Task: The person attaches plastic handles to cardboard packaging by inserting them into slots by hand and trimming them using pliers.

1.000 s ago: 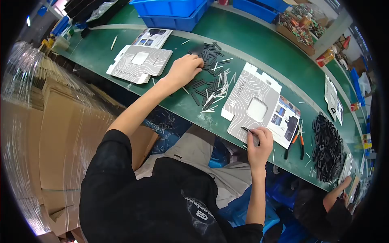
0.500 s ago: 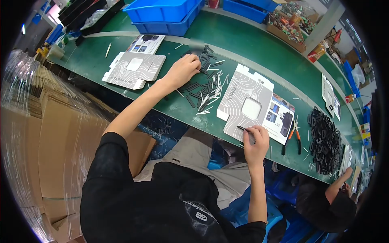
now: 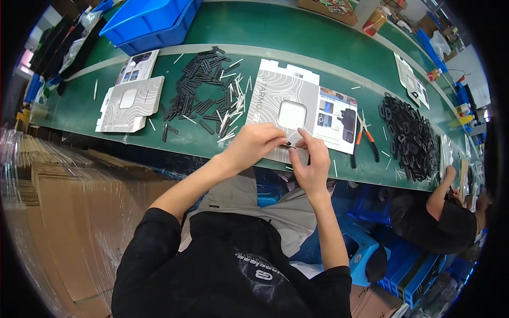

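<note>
At the grey carton's (image 3: 278, 90) near end, I'm pinching a small black piece (image 3: 287, 144) in the left hand (image 3: 256, 142) — right hand (image 3: 313, 159) just beside it, its grip I can't tell.

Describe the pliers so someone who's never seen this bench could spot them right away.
On the green table, find the flattened grey box near the picture's middle. Right of its white printed panel, before the big heap of black parts, lie the pliers. Their bright orange-and-black handles, spread in a V, set them apart from the all-black heap.
</note>
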`<action>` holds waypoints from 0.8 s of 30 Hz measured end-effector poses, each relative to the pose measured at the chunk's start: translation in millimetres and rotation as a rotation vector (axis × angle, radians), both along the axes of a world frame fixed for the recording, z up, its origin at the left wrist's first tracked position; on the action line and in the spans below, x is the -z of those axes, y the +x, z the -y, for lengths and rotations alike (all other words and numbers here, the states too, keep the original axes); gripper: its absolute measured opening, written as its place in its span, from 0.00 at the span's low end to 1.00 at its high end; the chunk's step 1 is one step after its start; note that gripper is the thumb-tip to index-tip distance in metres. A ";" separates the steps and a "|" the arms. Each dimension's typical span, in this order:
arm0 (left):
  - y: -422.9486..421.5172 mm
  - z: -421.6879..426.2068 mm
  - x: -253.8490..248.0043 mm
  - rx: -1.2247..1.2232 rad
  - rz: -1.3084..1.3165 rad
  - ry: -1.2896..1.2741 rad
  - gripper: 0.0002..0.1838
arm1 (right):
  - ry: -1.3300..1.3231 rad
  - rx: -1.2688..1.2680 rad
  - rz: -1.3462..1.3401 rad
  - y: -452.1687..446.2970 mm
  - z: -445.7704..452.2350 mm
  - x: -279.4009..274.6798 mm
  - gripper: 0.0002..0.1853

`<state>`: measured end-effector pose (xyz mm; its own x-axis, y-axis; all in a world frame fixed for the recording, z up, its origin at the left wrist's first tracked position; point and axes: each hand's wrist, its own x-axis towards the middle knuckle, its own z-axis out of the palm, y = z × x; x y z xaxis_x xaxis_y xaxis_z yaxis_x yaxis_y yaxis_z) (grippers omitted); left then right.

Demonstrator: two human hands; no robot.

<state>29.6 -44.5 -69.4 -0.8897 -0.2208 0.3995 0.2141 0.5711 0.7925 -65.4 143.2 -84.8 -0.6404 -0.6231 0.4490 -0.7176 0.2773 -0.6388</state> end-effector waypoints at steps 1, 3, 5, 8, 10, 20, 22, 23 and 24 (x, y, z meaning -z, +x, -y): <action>-2.9 -6.3 5.7 -0.003 -0.004 0.020 0.04 | 0.000 -0.012 0.015 0.3 -0.9 -1.1 0.10; -10.3 -13.5 13.3 -0.006 -0.022 0.055 0.04 | -0.005 -0.036 0.035 -3.2 -2.5 -4.1 0.11; -15.1 -12.6 11.4 0.018 -0.011 0.065 0.04 | -0.009 -0.026 -0.019 -8.7 -3.0 -2.9 0.11; -5.5 -7.0 10.3 0.072 0.080 0.096 0.04 | -0.019 -0.016 -0.125 -3.4 -1.9 4.8 0.12; -1.8 -5.5 11.3 0.071 0.087 0.113 0.05 | -0.022 -0.012 -0.106 -1.1 -0.1 5.3 0.11; 3.1 -9.2 7.4 0.071 0.127 0.196 0.09 | -0.058 0.030 -0.032 2.7 -4.8 5.4 0.09; 2.7 -9.8 7.5 0.058 0.122 0.194 0.09 | -0.105 0.022 -0.020 1.8 -7.2 11.2 0.10; 2.4 -9.2 7.0 0.053 0.117 0.191 0.09 | -0.130 0.019 -0.017 1.5 -7.2 12.4 0.10; 3.2 -9.3 6.6 0.053 0.118 0.190 0.09 | -0.131 0.020 -0.016 2.3 -6.9 11.5 0.10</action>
